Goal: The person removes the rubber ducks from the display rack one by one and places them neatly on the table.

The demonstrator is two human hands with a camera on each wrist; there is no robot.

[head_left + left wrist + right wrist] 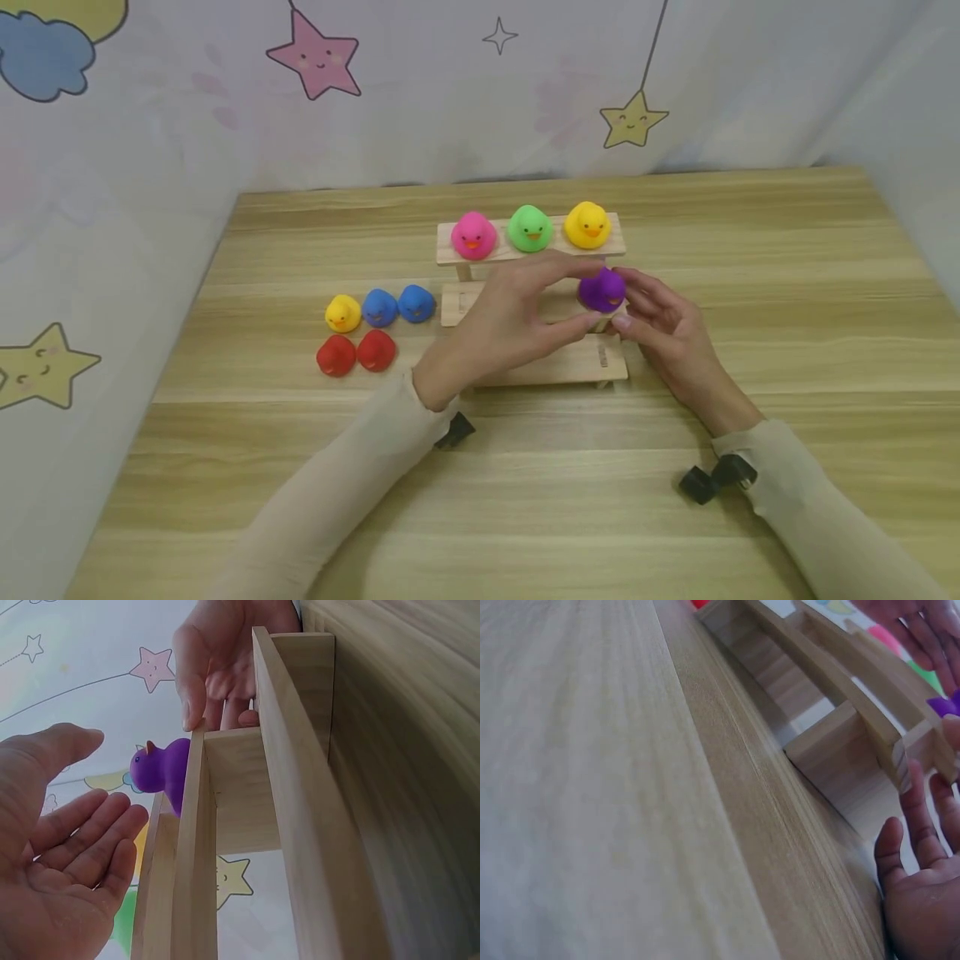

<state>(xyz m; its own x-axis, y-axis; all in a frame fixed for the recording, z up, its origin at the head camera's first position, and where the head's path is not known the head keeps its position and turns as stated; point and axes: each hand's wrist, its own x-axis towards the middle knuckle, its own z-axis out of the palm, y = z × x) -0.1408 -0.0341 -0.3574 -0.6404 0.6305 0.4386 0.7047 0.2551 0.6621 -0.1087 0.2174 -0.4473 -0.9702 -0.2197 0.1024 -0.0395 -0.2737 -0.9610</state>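
Right now, the purple duck (602, 290) sits on the middle step (453, 305) of a wooden stand (551, 364), between the fingers of both hands. The left hand (498, 321) has thumb and fingers spread, apart from the duck. The right hand (675, 337) has fingers loosely spread at the step's end; contact with the wood I cannot tell. Just beyond the left fingers, a pink duck (473, 237), a green duck (530, 230) and a yellow duck (587, 227) line the top step (558, 225).
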